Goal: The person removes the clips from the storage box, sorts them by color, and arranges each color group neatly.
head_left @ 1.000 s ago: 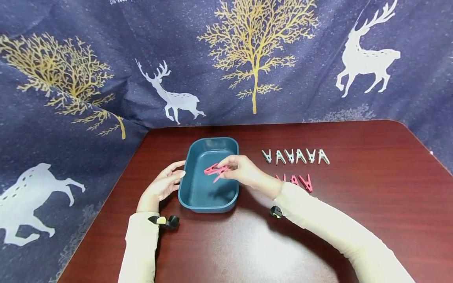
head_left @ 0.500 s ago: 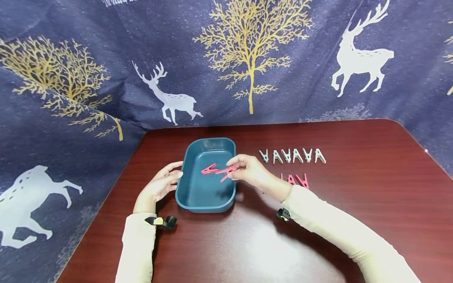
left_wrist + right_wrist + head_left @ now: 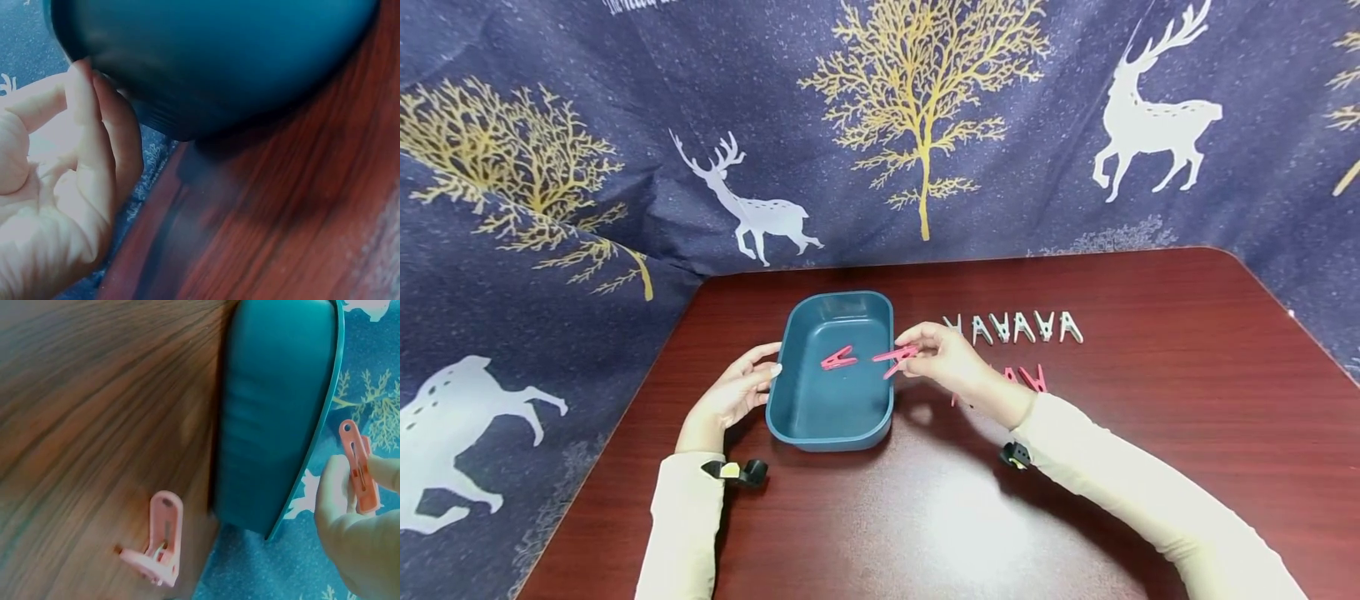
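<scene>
Withdrawn from over the middle of the tray since a second ago, the right hand (image 3: 951, 362) now hovers at the right rim of the dark teal rounded plastic tray (image 3: 880, 421), pinching one pink plastic clothespin (image 3: 895, 358) between thumb and fingertips; the wrist view shows the same held pin (image 3: 359, 465) upright in the pinch. A second pink plastic clothespin (image 3: 838, 359), earlier bunched with the first under that hand, lies alone on the tray floor, well apart from the held one. The left hand (image 3: 733, 392) rests against the tray's left wall, fingers relaxed and nearly straight, their tips touching the outer side (image 3: 84, 87); it grips nothing. The tray sits on the dark red polished wooden surface (image 3: 1150, 433). Beyond the right hand a row of grey plastic clothespins (image 3: 1021, 327) stands in line on the surface, and nearer, partly hidden by the hand, are more pink clothespins (image 3: 1030, 377). A dark blue cloth backdrop printed with gold trees and white deer (image 3: 917, 125) hangs behind the surface.
</scene>
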Action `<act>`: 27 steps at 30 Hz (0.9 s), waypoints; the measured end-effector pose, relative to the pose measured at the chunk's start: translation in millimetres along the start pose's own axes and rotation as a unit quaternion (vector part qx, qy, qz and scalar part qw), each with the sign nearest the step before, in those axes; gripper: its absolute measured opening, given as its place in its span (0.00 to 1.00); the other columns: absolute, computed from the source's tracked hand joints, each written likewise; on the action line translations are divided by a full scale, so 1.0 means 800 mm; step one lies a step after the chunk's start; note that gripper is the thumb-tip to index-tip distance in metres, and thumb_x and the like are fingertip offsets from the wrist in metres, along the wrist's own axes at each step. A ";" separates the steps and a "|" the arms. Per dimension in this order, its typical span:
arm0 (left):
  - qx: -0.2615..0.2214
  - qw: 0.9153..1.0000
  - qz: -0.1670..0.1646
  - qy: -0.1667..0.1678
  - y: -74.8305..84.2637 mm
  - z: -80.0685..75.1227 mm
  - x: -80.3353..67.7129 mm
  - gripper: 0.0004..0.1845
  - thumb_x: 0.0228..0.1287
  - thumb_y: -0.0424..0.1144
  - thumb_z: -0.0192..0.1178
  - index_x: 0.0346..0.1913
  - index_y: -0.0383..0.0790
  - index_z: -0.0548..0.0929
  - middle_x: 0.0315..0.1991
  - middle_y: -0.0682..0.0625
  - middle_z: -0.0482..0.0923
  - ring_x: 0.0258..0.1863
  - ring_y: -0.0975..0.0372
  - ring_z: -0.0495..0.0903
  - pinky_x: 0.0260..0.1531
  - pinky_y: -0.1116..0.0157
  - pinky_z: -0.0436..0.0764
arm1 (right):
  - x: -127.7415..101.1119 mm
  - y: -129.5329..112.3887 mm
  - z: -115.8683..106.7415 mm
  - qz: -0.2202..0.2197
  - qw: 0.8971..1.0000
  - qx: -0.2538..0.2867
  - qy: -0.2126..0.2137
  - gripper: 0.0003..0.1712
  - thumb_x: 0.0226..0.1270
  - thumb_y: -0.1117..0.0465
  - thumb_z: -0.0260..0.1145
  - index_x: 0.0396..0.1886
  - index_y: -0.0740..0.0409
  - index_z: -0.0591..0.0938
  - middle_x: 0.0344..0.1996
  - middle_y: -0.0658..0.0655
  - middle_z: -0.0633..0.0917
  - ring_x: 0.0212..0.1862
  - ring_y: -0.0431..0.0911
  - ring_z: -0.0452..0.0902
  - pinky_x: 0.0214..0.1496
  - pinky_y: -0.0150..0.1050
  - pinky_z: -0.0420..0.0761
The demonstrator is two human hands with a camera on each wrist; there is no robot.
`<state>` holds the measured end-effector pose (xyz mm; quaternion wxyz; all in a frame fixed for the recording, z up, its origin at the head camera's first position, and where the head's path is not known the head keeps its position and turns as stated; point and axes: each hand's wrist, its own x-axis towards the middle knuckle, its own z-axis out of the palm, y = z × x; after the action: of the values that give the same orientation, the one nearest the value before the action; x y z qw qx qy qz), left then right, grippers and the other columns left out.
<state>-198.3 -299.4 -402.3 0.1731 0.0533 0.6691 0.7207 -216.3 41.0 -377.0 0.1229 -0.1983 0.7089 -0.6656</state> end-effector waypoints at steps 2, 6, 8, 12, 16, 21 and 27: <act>0.001 1.000 -0.001 -0.001 0.000 0.001 0.000 0.24 0.72 0.27 0.44 0.68 0.35 0.56 0.41 0.52 0.81 0.38 0.63 0.83 0.36 0.67 0.82 | -0.002 0.000 -0.004 0.002 1.000 -0.007 0.006 0.20 0.54 0.75 0.62 0.48 0.76 0.75 0.32 0.61 0.83 0.32 0.39 0.80 0.38 0.32 0.82; 0.009 1.000 -0.001 0.001 0.000 0.002 0.001 0.24 0.72 0.27 0.44 0.68 0.35 0.56 0.42 0.52 0.81 0.39 0.63 0.83 0.37 0.67 0.82 | -0.007 -0.002 -0.012 0.002 0.999 -0.034 0.014 0.19 0.53 0.74 0.62 0.48 0.74 0.76 0.31 0.61 0.83 0.31 0.38 0.78 0.36 0.29 0.80; 0.013 1.000 0.001 0.001 0.001 0.001 0.001 0.23 0.72 0.27 0.44 0.68 0.35 0.57 0.42 0.52 0.80 0.40 0.63 0.83 0.38 0.66 0.82 | -0.009 -0.002 -0.015 0.006 0.999 -0.044 0.019 0.19 0.53 0.75 0.62 0.47 0.73 0.76 0.31 0.61 0.83 0.30 0.37 0.78 0.35 0.28 0.79; 0.013 1.000 0.004 0.001 0.001 0.001 0.001 0.22 0.72 0.27 0.44 0.67 0.36 0.58 0.43 0.52 0.80 0.40 0.63 0.83 0.38 0.66 0.82 | -0.011 0.000 -0.023 0.016 0.999 -0.045 0.023 0.19 0.53 0.75 0.64 0.47 0.74 0.75 0.32 0.62 0.83 0.30 0.36 0.77 0.34 0.27 0.79; 0.017 1.000 0.002 0.000 0.002 0.000 0.000 0.23 0.72 0.27 0.45 0.67 0.37 0.58 0.43 0.51 0.80 0.41 0.63 0.83 0.39 0.66 0.82 | -0.014 0.003 -0.031 0.032 0.997 -0.053 0.034 0.21 0.53 0.73 0.64 0.47 0.76 0.73 0.33 0.62 0.84 0.30 0.35 0.78 0.34 0.27 0.78; 0.025 1.000 -0.004 0.002 0.003 0.001 0.000 0.23 0.72 0.28 0.45 0.68 0.36 0.57 0.43 0.52 0.80 0.41 0.63 0.83 0.39 0.66 0.82 | -0.020 0.003 -0.041 0.050 0.995 -0.072 0.043 0.21 0.52 0.72 0.63 0.48 0.74 0.73 0.35 0.65 0.84 0.29 0.36 0.79 0.35 0.28 0.79; 0.030 0.999 -0.009 0.007 0.004 0.001 -0.001 0.23 0.72 0.28 0.45 0.67 0.36 0.58 0.43 0.53 0.80 0.41 0.64 0.83 0.40 0.65 0.82 | -0.026 0.003 -0.052 0.064 0.994 -0.078 0.051 0.20 0.55 0.71 0.65 0.49 0.74 0.75 0.37 0.65 0.85 0.30 0.38 0.81 0.37 0.33 0.82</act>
<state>-197.8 -299.0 -399.3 0.1730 0.0471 0.6920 0.6993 -216.4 87.4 -378.1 0.1132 -0.1272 0.7753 -0.6082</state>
